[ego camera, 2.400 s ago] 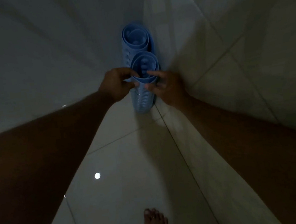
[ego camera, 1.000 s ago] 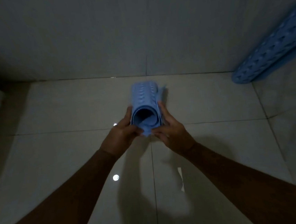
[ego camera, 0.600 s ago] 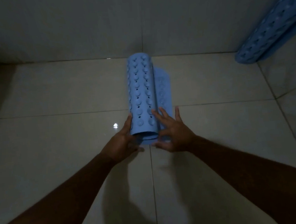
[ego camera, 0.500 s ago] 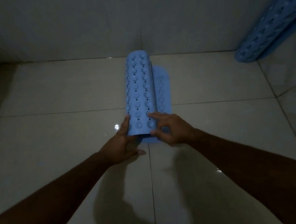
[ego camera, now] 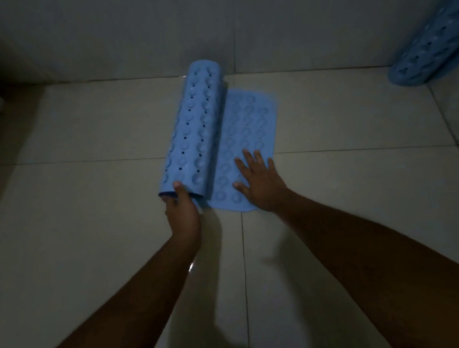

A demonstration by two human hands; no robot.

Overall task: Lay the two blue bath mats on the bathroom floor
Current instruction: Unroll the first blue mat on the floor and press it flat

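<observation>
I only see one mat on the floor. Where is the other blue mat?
In the head view, the second rolled blue mat is at the far right edge, leaning in the corner against the wall, its lower end on the floor.

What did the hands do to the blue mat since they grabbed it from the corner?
They carried one rolled mat out of the corner and set it on the floor. The left hand pushes the roll leftward while the right hand, which let go of it, presses flat on the unrolled part. The second mat stayed rolled, leaning in the corner.
</observation>
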